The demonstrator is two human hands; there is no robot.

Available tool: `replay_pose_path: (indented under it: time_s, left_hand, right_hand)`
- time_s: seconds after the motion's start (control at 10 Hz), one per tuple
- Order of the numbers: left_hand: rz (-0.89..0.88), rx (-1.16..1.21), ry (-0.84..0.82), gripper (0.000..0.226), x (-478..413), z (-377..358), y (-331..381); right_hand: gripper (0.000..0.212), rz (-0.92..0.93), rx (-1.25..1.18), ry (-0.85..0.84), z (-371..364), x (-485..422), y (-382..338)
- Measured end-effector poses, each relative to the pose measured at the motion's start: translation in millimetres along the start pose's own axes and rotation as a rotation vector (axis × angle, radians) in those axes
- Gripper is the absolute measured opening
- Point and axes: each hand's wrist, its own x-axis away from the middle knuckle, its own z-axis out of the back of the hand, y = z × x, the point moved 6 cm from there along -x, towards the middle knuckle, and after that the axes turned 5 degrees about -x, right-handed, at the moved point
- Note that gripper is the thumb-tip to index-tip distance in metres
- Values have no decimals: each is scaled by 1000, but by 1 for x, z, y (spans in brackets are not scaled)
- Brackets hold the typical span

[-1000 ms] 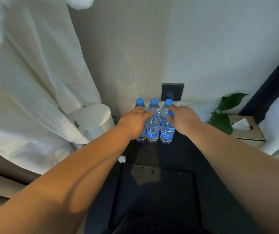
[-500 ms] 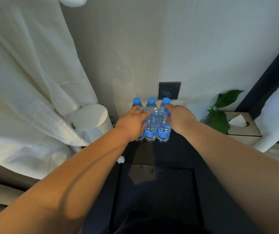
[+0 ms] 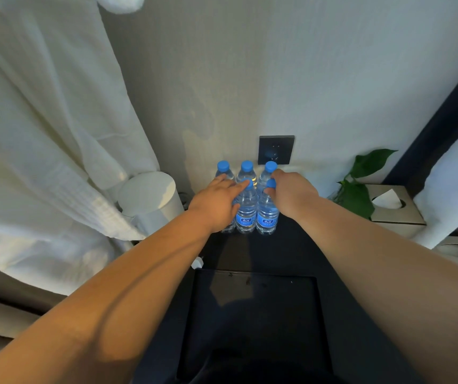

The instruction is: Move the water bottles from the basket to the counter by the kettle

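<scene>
Several clear water bottles with blue caps and blue labels stand in two rows on the dark counter (image 3: 286, 250), against the wall and right of the white kettle (image 3: 150, 195). My left hand (image 3: 216, 200) lies over the front-left bottle (image 3: 228, 228), mostly hiding it, with its forefinger on the cap of the front-middle bottle (image 3: 246, 214). My right hand (image 3: 291, 192) is curled around the neck of the front-right bottle (image 3: 268, 217). The back row shows three caps (image 3: 246, 165). A dark rectangular basket (image 3: 255, 274) sits nearer to me and looks dark inside.
A white robe (image 3: 42, 134) hangs at the left, draping onto the kettle. A black wall socket (image 3: 276, 149) is just behind the bottles. At the right are a green plant (image 3: 360, 189) and a tissue box (image 3: 393, 209). A small white plug (image 3: 198, 263) lies by the basket's corner.
Both hands stay on the front bottles in the same grip. Only the view has shifted slightly.
</scene>
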Motion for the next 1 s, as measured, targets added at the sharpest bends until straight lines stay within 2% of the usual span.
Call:
replay_pose_path:
  time_s: [0.6, 0.7, 0.8, 1.0]
  left_hand:
    - [15, 27, -43, 69, 0, 0, 1]
    - [33, -41, -38, 74, 2, 0, 6]
    - [62, -66, -16, 79, 7, 2, 12]
    - [83, -11, 113, 79, 31, 4, 15]
  right_hand:
    - [42, -2, -36, -22, -4, 2, 1]
    - [51, -23, -27, -10, -2, 9, 1]
    - [64, -53, -46, 19, -3, 20, 4]
    - [65, -126, -58, -7, -11, 44, 33]
